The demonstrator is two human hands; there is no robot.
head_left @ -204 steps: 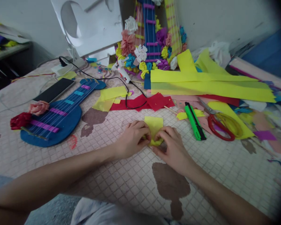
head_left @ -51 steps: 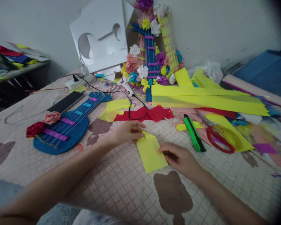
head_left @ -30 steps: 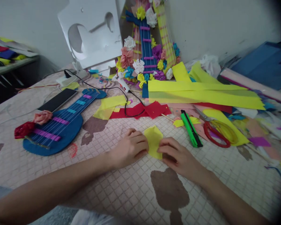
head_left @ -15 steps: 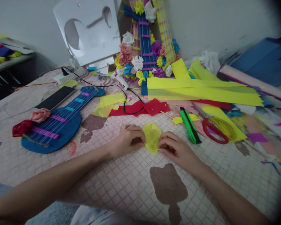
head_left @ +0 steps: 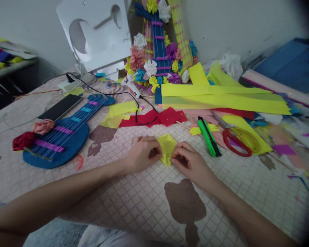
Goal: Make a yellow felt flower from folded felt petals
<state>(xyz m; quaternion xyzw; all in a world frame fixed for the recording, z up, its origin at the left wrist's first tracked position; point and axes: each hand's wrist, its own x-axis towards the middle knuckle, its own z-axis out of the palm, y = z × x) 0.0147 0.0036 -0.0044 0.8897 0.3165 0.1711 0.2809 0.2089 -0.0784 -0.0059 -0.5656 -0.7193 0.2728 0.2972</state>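
Between my two hands is a small piece of yellow crepe paper [head_left: 167, 145], its lower part creased and drawn inward. My left hand [head_left: 144, 153] pinches its left edge with thumb and fingers. On the opposite edge, my right hand [head_left: 187, 160] pinches the paper in the same way. To the left lies a blue toy guitar [head_left: 77, 137] with white strings, purple and light-blue bars, a red paper flower [head_left: 23, 141] and a pink paper flower [head_left: 43, 126]. Right of my hands are a green box cutter [head_left: 209, 137] and red-handled scissors [head_left: 237, 144].
Red paper strips [head_left: 154, 118] lie beyond my hands, with long yellow strips [head_left: 221, 99] behind to the right. A white glue gun [head_left: 131, 85] trails a black cord. A phone [head_left: 60, 107] lies behind the guitar. Flower-decorated guitars [head_left: 161, 51] lean at the back beside a white cut-out board [head_left: 98, 37].
My hands have moved slightly closer together and the yellow paper has narrowed, its lower edge now puckered. The view has shifted a little.
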